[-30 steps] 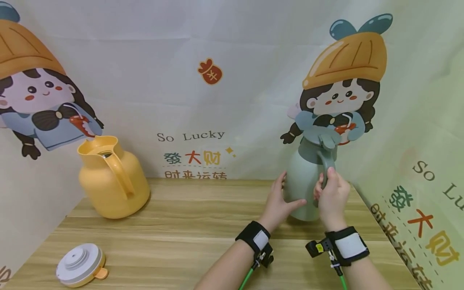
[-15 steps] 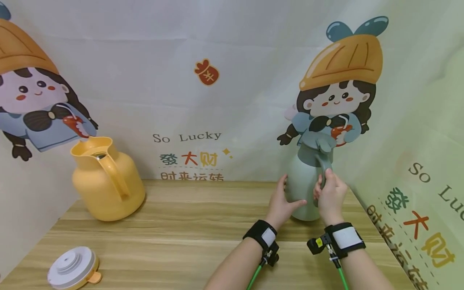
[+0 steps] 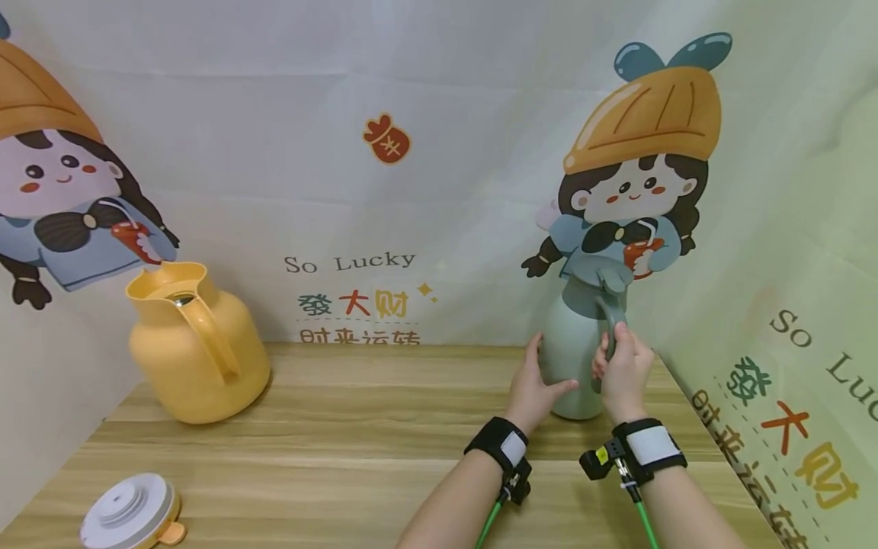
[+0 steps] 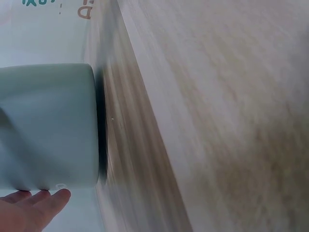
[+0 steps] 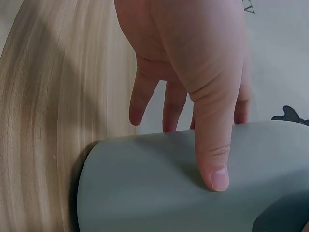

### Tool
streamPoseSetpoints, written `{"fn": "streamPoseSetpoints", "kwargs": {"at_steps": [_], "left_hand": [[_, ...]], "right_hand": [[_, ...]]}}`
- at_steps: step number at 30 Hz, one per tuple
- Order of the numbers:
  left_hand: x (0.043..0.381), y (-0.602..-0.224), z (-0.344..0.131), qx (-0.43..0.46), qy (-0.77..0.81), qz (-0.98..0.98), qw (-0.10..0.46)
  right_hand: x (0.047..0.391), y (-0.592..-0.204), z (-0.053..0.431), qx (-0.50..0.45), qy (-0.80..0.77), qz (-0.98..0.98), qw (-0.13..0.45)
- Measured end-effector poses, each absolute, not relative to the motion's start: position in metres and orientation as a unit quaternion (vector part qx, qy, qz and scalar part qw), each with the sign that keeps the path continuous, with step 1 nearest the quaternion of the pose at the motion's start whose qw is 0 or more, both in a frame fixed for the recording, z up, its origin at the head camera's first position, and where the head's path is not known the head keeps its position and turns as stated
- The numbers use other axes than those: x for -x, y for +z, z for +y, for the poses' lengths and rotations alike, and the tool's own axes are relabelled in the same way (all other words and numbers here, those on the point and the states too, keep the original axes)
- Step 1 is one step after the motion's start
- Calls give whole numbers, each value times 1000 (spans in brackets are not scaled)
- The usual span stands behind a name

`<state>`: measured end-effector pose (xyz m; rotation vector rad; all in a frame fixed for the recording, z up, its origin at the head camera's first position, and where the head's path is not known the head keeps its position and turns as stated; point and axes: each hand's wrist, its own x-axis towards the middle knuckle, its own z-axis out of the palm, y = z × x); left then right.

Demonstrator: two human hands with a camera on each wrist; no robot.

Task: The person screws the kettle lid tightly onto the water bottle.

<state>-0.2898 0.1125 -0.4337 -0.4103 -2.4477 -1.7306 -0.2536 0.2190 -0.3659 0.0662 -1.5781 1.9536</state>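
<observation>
We find the green jug (image 3: pixel 571 347) upright at far right, the left hand (image 3: pixel 532 390) spread against its left side, the right hand (image 3: pixel 627 375) gripping its right-side handle (image 3: pixel 613 311); both touch, neither nearer.

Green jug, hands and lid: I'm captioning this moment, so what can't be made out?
Head view: the far side of the green jug, hidden by its own body.
Head view: part of its handle, covered by the right hand.
Left wrist view: the jug's upper part, cut off by the left edge.
Right wrist view: some fingertips of the left hand, behind the jug.
Head view: the downward face of the lid, under its own body.
</observation>
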Motion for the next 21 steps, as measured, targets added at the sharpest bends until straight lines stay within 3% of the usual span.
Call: {"fn": "streamPoseSetpoints", "kwargs": {"at_steps": [21], "left_hand": [[292, -441, 117, 124, -552, -821, 74]], "right_hand": [[259, -376, 226, -47, 746, -591, 304]]}}
